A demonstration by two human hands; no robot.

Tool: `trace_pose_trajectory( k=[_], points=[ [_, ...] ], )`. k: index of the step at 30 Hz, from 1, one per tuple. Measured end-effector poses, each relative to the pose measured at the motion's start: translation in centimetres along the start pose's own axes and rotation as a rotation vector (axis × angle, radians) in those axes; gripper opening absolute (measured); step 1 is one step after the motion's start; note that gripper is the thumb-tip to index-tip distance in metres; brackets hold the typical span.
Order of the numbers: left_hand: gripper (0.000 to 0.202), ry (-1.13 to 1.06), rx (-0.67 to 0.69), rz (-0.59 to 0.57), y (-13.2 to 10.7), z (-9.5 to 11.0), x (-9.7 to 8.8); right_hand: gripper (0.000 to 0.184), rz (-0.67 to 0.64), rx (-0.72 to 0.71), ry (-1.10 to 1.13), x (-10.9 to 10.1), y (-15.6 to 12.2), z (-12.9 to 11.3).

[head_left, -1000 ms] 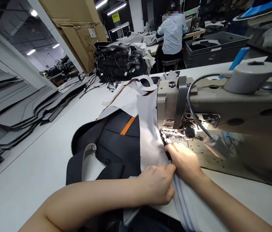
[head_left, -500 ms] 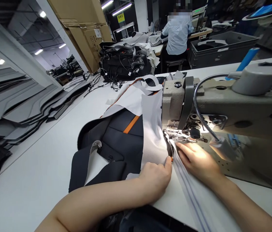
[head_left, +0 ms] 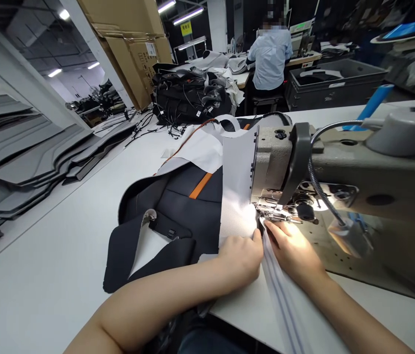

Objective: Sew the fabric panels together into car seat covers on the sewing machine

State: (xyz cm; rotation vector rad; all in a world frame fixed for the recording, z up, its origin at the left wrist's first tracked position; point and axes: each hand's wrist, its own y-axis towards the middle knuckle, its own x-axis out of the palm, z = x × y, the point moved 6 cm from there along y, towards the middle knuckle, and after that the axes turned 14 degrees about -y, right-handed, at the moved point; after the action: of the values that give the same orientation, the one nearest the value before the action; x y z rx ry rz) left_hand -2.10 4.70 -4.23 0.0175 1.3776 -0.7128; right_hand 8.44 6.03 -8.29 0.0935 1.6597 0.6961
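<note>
Black cover [head_left: 178, 206] lies centre-left. My left hand [head_left: 242, 258] curls closed on the white mesh panel [head_left: 235, 196] edge; my right hand [head_left: 295, 250] rests flat, fingers straight, on the striped tape [head_left: 284, 300] below the presser foot [head_left: 266, 214]. I judge the seam part-sewn, with much tape left.

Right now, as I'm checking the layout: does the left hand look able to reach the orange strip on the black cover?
Probably yes. The left hand rests on the white mesh fabric beside the black cover; the orange strip lies uncovered beyond it, with only flat fabric between.

Blk cover [head_left: 178, 209] w/ orange stripe [head_left: 200, 186]
</note>
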Motion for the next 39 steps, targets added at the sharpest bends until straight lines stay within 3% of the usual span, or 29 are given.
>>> trace_pose_trajectory(
  k=[3, 10, 17, 19, 22, 25, 29, 33, 35, 39],
  points=[
    [0.061, -0.032, 0.032, 0.004, 0.3, 0.2, -0.1, 0.029, -0.007, 0.012, -0.011, 0.2, -0.1, 0.1],
    [0.059, -0.059, 0.046, 0.067, 0.7, 0.0, 0.1, 0.031, 0.042, -0.158, -0.031, -0.5, -0.1, -0.7],
    [0.037, -0.151, 0.127, 0.054, 1.3, -0.7, -2.3, 0.03, 0.011, -0.17, -0.027, -0.5, 0.1, -1.0],
    [0.034, -0.101, 0.157, 0.152, 1.9, -1.4, -3.6, 0.027, -0.006, -0.165, -0.032, -0.4, 0.2, -1.2],
    [0.026, 0.064, 0.223, 0.393, 2.9, -2.5, -5.0, 0.028, -0.007, -0.177, -0.041, -0.6, 0.3, -1.5],
    [0.023, 0.175, 0.304, 0.507, 3.6, -3.4, -4.7, 0.029, 0.003, -0.169, -0.046, -0.8, 0.3, -1.7],
    [0.026, 0.215, 0.289, 0.513, 4.0, -4.6, -3.8, 0.029, -0.002, -0.142, -0.052, -0.9, 0.3, -1.7],
    [0.032, 0.253, 0.365, 0.573, 3.5, -4.3, -4.0, 0.029, 0.014, -0.158, -0.061, -1.0, 0.3, -1.7],
    [0.032, 0.254, 0.399, 0.552, 3.5, -4.1, -4.0, 0.029, 0.013, -0.177, -0.068, -0.9, 0.2, -1.8],
    [0.027, 0.179, 0.322, 0.476, 4.0, -4.1, -4.0, 0.03, -0.001, -0.19, -0.068, -0.7, -0.1, -1.8]
  ],
)
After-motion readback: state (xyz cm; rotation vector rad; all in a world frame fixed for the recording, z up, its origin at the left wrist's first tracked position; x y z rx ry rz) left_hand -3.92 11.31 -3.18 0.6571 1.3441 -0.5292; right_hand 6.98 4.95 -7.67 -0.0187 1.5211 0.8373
